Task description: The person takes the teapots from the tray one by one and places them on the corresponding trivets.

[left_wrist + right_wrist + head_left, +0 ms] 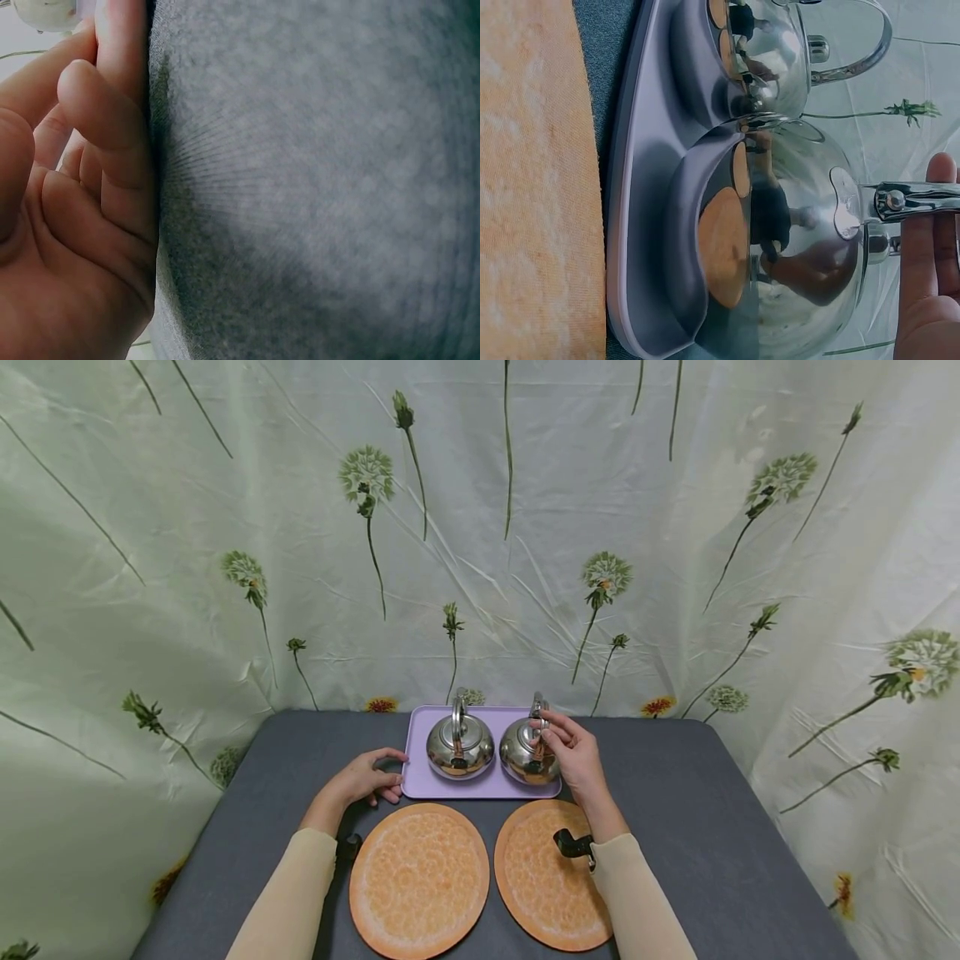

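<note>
Two shiny steel kettles with raised loop handles stand side by side on a lilac tray [480, 789]. My right hand [573, 752] is at the right kettle [525, 764], its fingers hooked round the handle [922, 199]. That kettle stands upright with its base on the tray. By the tray's left edge is my left hand [367, 777], fingers loosely bent and fingertips right at the rim. The left wrist view shows the side of this hand [90, 217] resting on the grey cloth. The left kettle [459, 750] is untouched, its handle upright.
Two round orange-patterned mats, a left one [420, 881] and a right one [551, 877], lie in front of the tray. Dark grey cloth [690, 827] covers the table. A pale curtain [480, 527] with dandelion prints hangs close behind the tray.
</note>
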Action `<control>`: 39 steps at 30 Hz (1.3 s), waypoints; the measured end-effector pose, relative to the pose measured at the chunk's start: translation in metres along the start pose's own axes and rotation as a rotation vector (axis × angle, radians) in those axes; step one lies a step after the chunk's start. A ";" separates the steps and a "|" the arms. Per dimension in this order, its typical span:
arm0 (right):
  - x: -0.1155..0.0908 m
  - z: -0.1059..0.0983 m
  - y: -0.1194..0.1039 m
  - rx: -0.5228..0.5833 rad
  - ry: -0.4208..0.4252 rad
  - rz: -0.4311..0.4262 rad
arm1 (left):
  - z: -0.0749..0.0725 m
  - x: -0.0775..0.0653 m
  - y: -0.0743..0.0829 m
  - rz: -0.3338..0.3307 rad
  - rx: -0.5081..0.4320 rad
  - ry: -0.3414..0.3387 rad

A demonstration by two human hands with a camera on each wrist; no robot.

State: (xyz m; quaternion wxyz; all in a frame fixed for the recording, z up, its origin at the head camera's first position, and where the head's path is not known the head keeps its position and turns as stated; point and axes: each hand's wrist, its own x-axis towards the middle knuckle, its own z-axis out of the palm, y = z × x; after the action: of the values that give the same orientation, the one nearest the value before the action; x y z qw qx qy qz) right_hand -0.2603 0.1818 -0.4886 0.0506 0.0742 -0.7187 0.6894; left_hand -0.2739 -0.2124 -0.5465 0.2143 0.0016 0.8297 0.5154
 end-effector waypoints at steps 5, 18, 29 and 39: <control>-0.002 -0.001 -0.002 0.010 -0.013 -0.020 | -0.001 0.000 0.001 0.000 -0.007 -0.004; -0.011 -0.002 -0.018 0.022 -0.038 -0.028 | -0.001 0.000 0.000 -0.009 -0.006 0.000; -0.019 -0.002 -0.030 0.062 -0.054 -0.043 | 0.001 -0.001 0.000 -0.001 0.008 0.002; -0.029 0.002 -0.046 0.057 -0.076 -0.083 | 0.001 -0.003 0.001 0.003 0.004 0.003</control>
State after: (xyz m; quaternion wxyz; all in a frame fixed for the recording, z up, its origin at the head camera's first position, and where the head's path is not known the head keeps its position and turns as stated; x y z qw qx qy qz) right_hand -0.2232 0.1796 -0.4491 0.0494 0.1315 -0.6966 0.7035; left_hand -0.2711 -0.2115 -0.5451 0.2125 0.0024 0.8311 0.5140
